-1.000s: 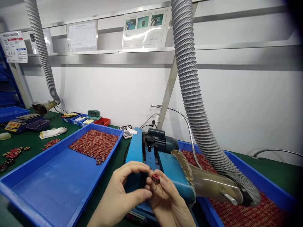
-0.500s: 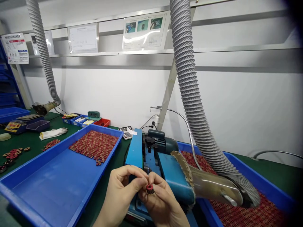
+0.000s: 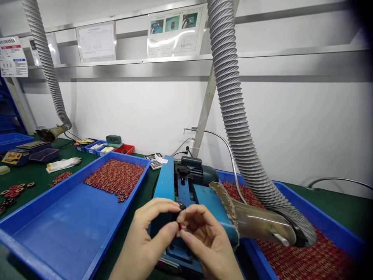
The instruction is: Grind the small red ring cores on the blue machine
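My left hand [image 3: 148,237] and my right hand [image 3: 208,239] meet in front of a blue bench machine [image 3: 186,194]. Together their fingertips pinch a small red ring-shaped part [image 3: 182,226], mostly hidden between thumbs and forefingers. Both hands hover just above the machine's front end. On the left lies a blue tray [image 3: 58,229] with several red rings [image 3: 115,179] laid in rows at its far end. A second blue tray [image 3: 326,233] on the right is covered with red rings [image 3: 305,260].
A grey ribbed extraction hose [image 3: 236,116] drops to a metal nozzle [image 3: 262,227] beside the machine. Another hose [image 3: 46,74] hangs at far left. A calculator [image 3: 154,161], small bins [image 3: 99,146], a white glove [image 3: 62,164] and loose rings [image 3: 13,191] lie on the green bench.
The hands have turned the red part between the fingers; it now sits deeper in the fingertips and shows less. The view has shifted slightly.
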The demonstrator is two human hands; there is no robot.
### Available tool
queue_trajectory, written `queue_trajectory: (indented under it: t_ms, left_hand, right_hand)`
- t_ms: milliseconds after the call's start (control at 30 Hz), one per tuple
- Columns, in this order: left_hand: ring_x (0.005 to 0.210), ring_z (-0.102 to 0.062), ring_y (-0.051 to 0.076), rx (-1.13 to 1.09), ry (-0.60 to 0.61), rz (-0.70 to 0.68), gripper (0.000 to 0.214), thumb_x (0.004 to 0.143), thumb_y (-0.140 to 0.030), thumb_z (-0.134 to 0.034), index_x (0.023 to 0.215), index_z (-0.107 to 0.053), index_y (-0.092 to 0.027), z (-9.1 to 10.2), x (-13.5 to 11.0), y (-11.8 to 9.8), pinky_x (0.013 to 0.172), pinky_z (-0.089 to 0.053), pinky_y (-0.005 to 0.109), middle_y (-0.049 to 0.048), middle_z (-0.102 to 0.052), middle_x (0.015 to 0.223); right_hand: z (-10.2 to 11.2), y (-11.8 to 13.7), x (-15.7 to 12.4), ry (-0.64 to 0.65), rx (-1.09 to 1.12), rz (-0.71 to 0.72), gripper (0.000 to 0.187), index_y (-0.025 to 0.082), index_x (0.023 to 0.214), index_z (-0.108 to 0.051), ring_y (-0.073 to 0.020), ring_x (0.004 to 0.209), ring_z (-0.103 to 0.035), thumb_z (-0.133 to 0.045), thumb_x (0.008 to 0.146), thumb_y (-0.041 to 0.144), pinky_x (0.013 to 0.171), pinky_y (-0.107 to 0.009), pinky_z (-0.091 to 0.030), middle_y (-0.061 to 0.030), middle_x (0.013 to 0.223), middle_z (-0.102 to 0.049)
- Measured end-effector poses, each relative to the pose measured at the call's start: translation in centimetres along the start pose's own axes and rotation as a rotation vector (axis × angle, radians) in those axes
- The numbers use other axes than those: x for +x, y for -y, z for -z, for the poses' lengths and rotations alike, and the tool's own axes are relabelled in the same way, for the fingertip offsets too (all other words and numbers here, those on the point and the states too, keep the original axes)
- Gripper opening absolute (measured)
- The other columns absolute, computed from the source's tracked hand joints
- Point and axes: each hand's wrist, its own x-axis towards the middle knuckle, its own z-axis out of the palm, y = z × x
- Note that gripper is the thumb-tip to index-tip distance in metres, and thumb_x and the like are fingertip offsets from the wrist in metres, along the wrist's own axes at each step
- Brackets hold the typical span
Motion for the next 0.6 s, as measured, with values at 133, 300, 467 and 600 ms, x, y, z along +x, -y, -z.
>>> queue_trajectory:
  t_ms: [133, 300, 467, 600]
  left_hand:
    - [0.109, -0.052, 0.02, 0.085, 0.171, 0.088, 0.016, 0.082, -0.024, -0.055, 0.094, -0.065, -0.025, -0.5, 0.3, -0.7, 0.094, -0.038, 0.028, 0.0038, -0.057, 0.117]
    - [0.093, -0.06, 0.019, 0.048, -0.004, -0.002, 0.016, 0.084, -0.025, -0.054, 0.075, -0.066, -0.021, -1.2, 0.4, -0.4, 0.085, -0.043, 0.026, 0.005, -0.065, 0.098]
    - [0.092, -0.06, 0.017, -0.022, -0.29, -0.167, 0.016, 0.084, -0.02, -0.054, 0.073, -0.065, -0.023, -1.3, 0.1, 0.2, 0.084, -0.043, 0.023, 0.0015, -0.066, 0.089]
    - [0.1, -0.056, 0.017, -0.082, -0.261, -0.118, 0.012, 0.084, -0.025, -0.056, 0.089, -0.066, -0.025, -0.9, 0.1, 0.7, 0.089, -0.041, 0.023, 0.002, -0.063, 0.1]
  right_hand:
    - [0.7, -0.2, 0.0, 0.04, -0.139, -0.013, 0.028, 0.024, 0.097, -0.058, -0.0161, 0.079, -0.06, -0.072, 0.072, 0.021, 0.075, -0.024, -0.047, -0.0032, 0.085, -0.063]
    - [0.5, -0.1, 0.1, 0.02, 0.097, -0.071, 0.023, 0.021, 0.085, -0.061, -0.0113, 0.074, -0.058, -0.076, 0.068, 0.019, 0.069, -0.018, -0.047, -0.0006, 0.08, -0.06]
    - [-0.3, 0.2, 0.2, -0.014, 0.4, -0.165, 0.022, 0.018, 0.074, -0.06, -0.0078, 0.061, -0.057, -0.079, 0.062, 0.02, 0.06, -0.016, -0.048, 0.0011, 0.075, -0.057]
    - [-0.6, 0.3, 0.2, -0.036, 0.413, -0.196, 0.022, 0.017, 0.072, -0.06, -0.0081, 0.06, -0.058, -0.079, 0.062, 0.02, 0.059, -0.016, -0.048, 0.0011, 0.074, -0.057]
